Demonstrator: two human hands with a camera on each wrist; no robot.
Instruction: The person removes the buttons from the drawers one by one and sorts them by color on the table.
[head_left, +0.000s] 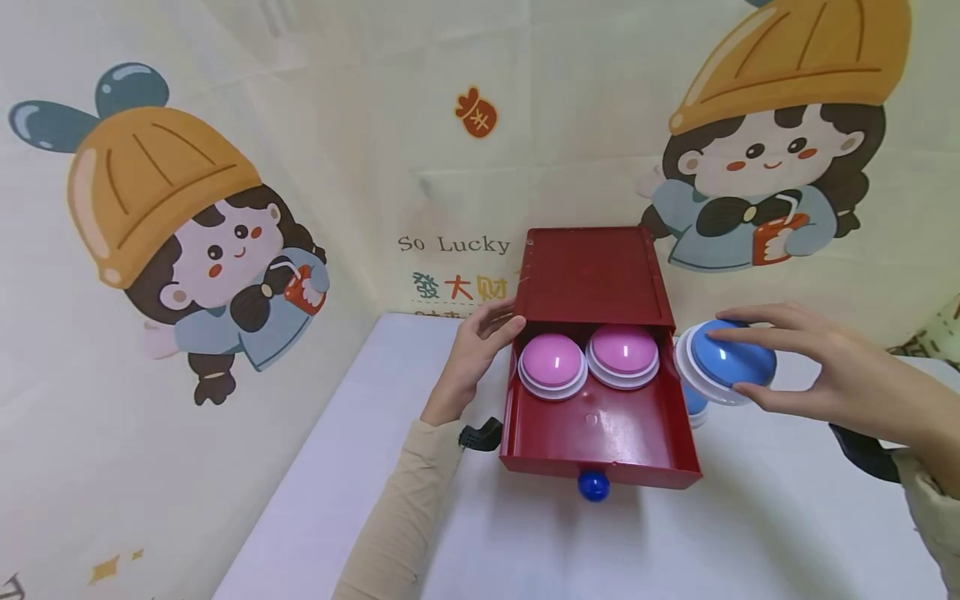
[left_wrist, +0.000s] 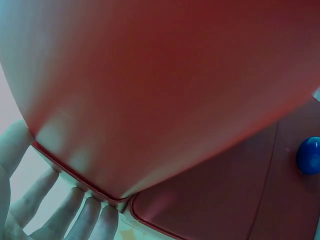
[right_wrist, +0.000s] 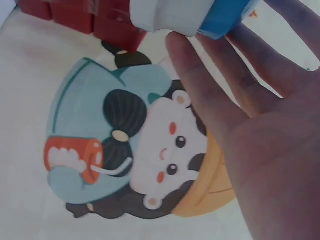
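A red drawer box (head_left: 592, 275) stands on the table, its drawer (head_left: 600, 442) pulled out toward me. Two pink push buttons (head_left: 553, 362) with white bases sit side by side at the back of the drawer. My left hand (head_left: 472, 354) grips the box's left side; close up, thumb and fingertips (left_wrist: 85, 217) lie along its edge. Just beyond the drawer's right wall, my right hand (head_left: 832, 367) pinches a blue push button (head_left: 731, 354), tilted, between thumb and fingers. The right wrist view shows part of this button's white base (right_wrist: 170, 15).
A second blue push button (head_left: 696, 403) stands on the table right of the drawer, partly hidden by the held one. The drawer has a round blue knob (head_left: 593, 486) in front. Behind the white table (head_left: 345, 467) hangs a cloth printed with cartoon figures (head_left: 772, 167).
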